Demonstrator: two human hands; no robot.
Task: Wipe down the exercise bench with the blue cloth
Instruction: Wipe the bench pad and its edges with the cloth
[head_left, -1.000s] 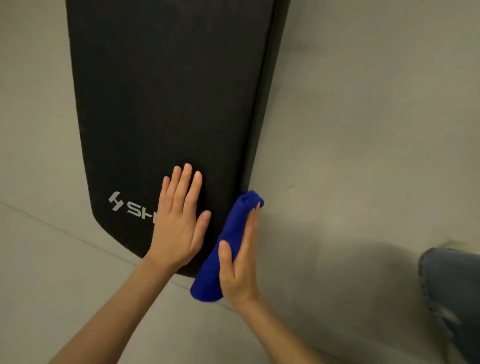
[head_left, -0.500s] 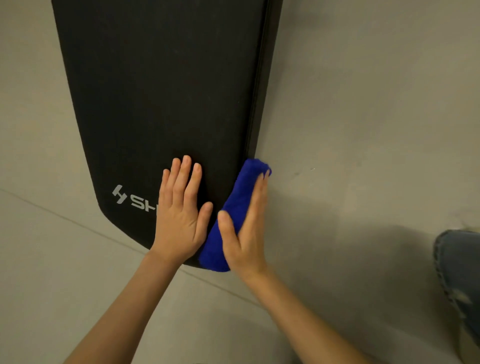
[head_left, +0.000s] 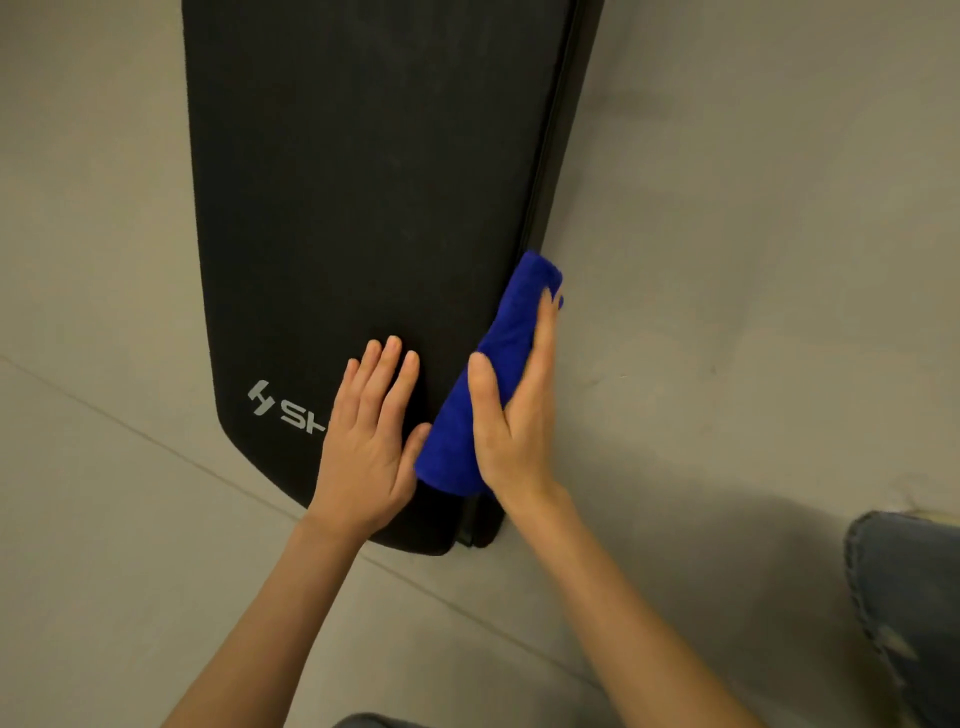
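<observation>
A long black padded exercise bench (head_left: 363, 182) runs from the top of the view down to its rounded near end, with a grey logo partly covered by my left hand. My left hand (head_left: 371, 436) lies flat on the pad near that end, fingers together, holding nothing. The blue cloth (head_left: 483, 395), folded into a thick roll, is pressed against the bench's right side edge. My right hand (head_left: 511, 415) grips the cloth, thumb on the left of it and fingers stretched along its right side.
Grey concrete floor (head_left: 753, 234) surrounds the bench, with a thin seam line (head_left: 130, 431) crossing at the lower left. My knee in blue jeans (head_left: 909, 597) shows at the lower right edge.
My right hand has slid the blue cloth farther up along the bench's right edge. The left hand has stayed flat on the pad.
</observation>
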